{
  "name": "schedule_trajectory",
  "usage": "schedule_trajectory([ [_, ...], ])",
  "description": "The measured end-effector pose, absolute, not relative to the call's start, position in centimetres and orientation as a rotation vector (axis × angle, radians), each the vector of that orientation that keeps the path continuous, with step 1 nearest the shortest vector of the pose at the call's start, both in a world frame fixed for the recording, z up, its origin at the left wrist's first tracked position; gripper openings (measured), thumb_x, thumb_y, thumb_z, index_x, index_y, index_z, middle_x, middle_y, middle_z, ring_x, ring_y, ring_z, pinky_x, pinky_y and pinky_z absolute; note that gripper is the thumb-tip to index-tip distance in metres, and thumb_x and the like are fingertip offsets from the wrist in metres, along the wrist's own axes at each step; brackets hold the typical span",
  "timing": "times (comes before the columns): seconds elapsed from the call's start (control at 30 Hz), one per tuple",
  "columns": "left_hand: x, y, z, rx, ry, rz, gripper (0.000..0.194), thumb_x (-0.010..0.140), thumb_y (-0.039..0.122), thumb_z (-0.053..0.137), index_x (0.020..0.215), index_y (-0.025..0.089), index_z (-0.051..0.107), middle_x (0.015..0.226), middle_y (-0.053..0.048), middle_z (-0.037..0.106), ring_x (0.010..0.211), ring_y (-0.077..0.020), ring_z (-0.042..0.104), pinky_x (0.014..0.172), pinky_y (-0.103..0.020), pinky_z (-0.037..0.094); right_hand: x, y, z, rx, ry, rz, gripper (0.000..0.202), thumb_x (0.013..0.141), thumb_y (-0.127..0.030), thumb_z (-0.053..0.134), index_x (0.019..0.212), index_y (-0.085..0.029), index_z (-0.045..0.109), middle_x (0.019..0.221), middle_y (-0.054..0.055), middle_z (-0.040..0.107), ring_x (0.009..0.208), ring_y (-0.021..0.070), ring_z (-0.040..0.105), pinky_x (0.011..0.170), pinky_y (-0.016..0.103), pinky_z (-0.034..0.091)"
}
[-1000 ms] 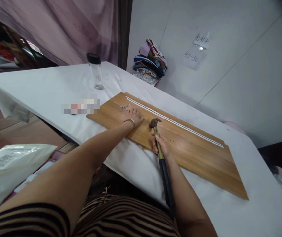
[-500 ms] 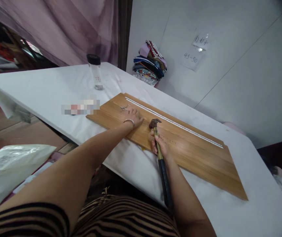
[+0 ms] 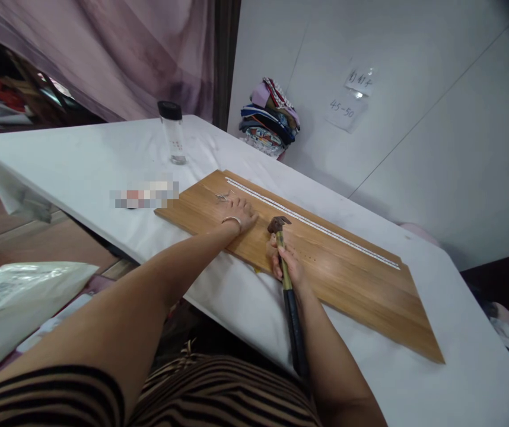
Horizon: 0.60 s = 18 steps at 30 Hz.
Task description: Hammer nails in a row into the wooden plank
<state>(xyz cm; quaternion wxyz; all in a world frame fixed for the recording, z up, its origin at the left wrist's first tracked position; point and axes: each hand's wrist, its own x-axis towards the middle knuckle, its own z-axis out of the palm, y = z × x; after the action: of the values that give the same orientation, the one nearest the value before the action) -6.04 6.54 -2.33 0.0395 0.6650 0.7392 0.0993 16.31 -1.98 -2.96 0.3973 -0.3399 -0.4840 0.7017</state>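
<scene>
A wooden board point(image 3: 352, 284) lies across the white-covered table. My left hand point(image 3: 240, 214) rests flat on it, fingers spread, with a bracelet at the wrist. Several loose nails point(image 3: 224, 196) lie just beyond its fingertips. My right hand point(image 3: 286, 261) is wrapped round the upper handle of a hammer point(image 3: 286, 279), near the metal head, over the board's near edge. The hammer's dark grip runs back along my forearm. Small dark marks point(image 3: 310, 257) show in the wood right of my right hand. A white measuring strip point(image 3: 312, 220) lies along the board's far side.
A clear bottle point(image 3: 175, 139) with a black lid stands on the white tablecloth point(image 3: 76, 160) at the back left. A blurred-out item point(image 3: 143, 194) lies left of the board. Folded cloths point(image 3: 270, 115) are stacked by the wall. A plastic bag point(image 3: 27, 296) is at the lower left.
The view has shifted very slightly. Both hands keep nearly the same places, my left flat on the board and my right on the hammer.
</scene>
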Motion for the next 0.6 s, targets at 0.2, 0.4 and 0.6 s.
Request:
schedule_trajectory([
  [0.2, -6.04, 6.54, -2.28, 2.026, 2.268, 0.312, 0.058, 0.101, 0.048, 0.041, 0.143, 0.016, 0.065, 0.16, -0.018, 0.056, 0.151, -0.0358, 0.044, 0.123, -0.049, 0.032, 16.32, -2.0, -3.05, -0.87, -1.217, 1.777, 0.054, 0.076, -0.063, 0.082, 0.104, -0.021, 0.062, 0.056, -0.01, 0.06, 0.029, 0.0061, 0.039, 0.029, 0.019, 0.031],
  [0.4, -6.1, 6.57, -2.36, 2.03, 2.267, 0.289, 0.061, 0.101, 0.049, 0.041, 0.146, 0.014, 0.063, 0.16, -0.019, 0.056, 0.151, -0.0362, 0.044, 0.123, -0.048, 0.031, 16.32, -1.92, -3.1, -0.886, -1.215, 1.79, 0.056, 0.074, -0.064, 0.082, 0.104, -0.022, 0.061, 0.055, -0.011, 0.06, 0.028, 0.0063, 0.039, 0.029, 0.019, 0.03],
  [0.6, -6.11, 6.67, -2.44, 2.021, 2.269, 0.288, 0.059, 0.101, 0.048, 0.042, 0.145, 0.016, 0.065, 0.159, -0.018, 0.057, 0.15, -0.0368, 0.045, 0.122, -0.05, 0.033, 16.35, -1.87, -3.17, -0.862, -1.221, 1.798, 0.055, 0.075, -0.063, 0.083, 0.103, -0.021, 0.062, 0.055, -0.011, 0.06, 0.029, 0.0062, 0.039, 0.029, 0.019, 0.03],
])
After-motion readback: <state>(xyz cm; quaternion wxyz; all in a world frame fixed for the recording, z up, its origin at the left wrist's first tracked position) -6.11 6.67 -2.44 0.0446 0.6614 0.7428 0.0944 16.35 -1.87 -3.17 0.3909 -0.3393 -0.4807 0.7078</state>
